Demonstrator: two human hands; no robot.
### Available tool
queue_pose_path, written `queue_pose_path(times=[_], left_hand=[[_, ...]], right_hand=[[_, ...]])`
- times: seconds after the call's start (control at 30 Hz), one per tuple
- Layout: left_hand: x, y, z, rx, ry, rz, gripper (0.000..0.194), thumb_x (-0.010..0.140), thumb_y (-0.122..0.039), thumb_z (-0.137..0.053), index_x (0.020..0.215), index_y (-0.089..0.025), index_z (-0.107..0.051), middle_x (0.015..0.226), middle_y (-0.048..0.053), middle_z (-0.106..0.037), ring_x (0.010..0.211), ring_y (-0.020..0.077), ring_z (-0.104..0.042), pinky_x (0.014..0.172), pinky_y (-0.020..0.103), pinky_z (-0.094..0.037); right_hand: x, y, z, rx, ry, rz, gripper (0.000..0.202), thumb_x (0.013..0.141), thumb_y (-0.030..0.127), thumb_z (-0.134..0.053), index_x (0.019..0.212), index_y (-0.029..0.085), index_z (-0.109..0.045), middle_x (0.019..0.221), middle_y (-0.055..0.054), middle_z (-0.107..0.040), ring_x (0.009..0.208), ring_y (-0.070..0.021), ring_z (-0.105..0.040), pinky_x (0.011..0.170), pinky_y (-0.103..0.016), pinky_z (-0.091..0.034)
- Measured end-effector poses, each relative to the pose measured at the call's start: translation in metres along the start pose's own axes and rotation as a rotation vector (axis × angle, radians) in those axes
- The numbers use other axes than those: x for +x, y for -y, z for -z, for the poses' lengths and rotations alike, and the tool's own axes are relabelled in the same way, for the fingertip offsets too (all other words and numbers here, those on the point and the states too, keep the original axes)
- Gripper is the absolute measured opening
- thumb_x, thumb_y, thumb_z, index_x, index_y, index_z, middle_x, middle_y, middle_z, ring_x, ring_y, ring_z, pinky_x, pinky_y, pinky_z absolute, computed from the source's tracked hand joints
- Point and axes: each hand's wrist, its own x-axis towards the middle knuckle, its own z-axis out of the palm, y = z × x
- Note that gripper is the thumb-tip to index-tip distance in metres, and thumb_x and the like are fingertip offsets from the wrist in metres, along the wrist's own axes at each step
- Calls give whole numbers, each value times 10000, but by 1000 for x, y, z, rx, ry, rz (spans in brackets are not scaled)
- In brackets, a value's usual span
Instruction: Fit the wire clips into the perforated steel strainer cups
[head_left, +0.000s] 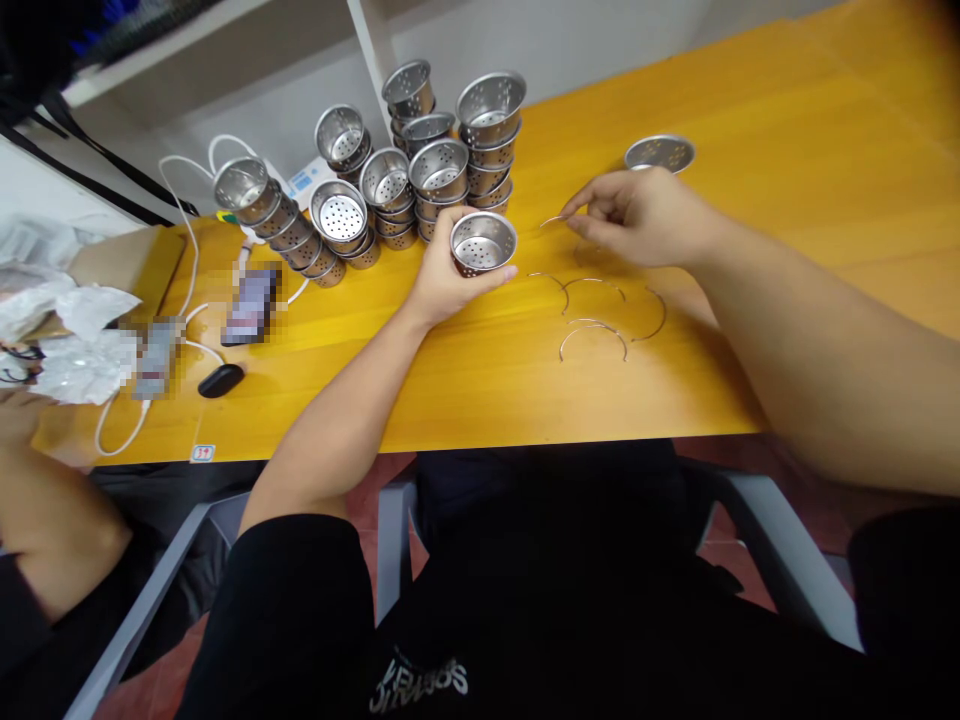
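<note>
**Left hand grips perforated cup, right hand pinches wire handle**

We see the left hand (442, 285) clenched around a small round perforated stainless-steel cup (483, 243), thumb along its near side, fingers behind it. The cup is upright, mouth up, and sits at or just above the yellow wooden table (750, 150); we cannot tell whether it touches the surface.

The right hand (645, 215) is to the right of the cup, fingers curled, pinching one end of a thin curved silver wire handle (553, 220) between thumb and forefinger. The wire sticks out leftward toward the cup but stays apart from it.

Just in front of the right hand, several loose curved wire handles (592, 335) lie flat on the table, near each other, some overlapping. Behind the right hand, a single perforated steel cup (660, 152) sits alone, partly hidden by the knuckles.

Behind the left hand we note stacks of matching perforated steel cups (420, 170), some upright, the leftmost leaning over. Left of them: a white cable (191, 265), a blurred phone (251, 305), a black oval case (220, 380). Crumpled white plastic wrapping (67, 340) is at the far left edge. Another person's arm (45, 520) shows at lower left, below the table edge.
</note>
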Motion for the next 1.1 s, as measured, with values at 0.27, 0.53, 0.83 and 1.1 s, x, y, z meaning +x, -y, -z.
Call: queue_pose_path(times=[0.27, 0.53, 0.83, 1.1], left_hand=[[2, -24, 3, 75, -70, 125, 1082, 841, -915, -1064, 1610, -308, -605, 1577, 131, -749, 1530, 375, -775, 1416, 663, -619], [6, -35, -9, 98, -30, 120, 1109, 1019, -959, -866, 1822, -344, -412, 1715, 163, -691, 1611, 355, -780, 1422, 626, -633], [2, -32, -25, 55, 0, 92, 1125, 988, -973, -889, 1770, -315, -420, 1718, 177, -667, 1625, 354, -786, 1412, 606, -661], [1, -40, -30, 46, 27, 90, 1168, 936, -1070, -845, 1724, -338, -390, 1650, 152, -672, 1552, 340, -799, 1352, 597, -683]], right_hand=[[2, 5, 2, -26, -7, -20, 92, 1220, 90, -825, 1278, 149, -866, 722, 32, -638, 657, -115, -509, 688, -347, -429], [-2, 34, -5, 100, -95, 61, 139, 1248, 334, -874, 1286, 227, -796, 714, 38, -563, 631, -151, -461, 681, -396, -413], [-2, 72, -37, 254, -153, -27, 493, 1092, 796, -920, 1159, 332, -769, 726, -9, -561, 707, -259, -550, 671, -448, -506], [2, 68, -47, 275, -191, -46, 525, 1071, 842, -916, 1107, 331, -797, 702, -23, -606, 688, -275, -606, 655, -504, -576]])
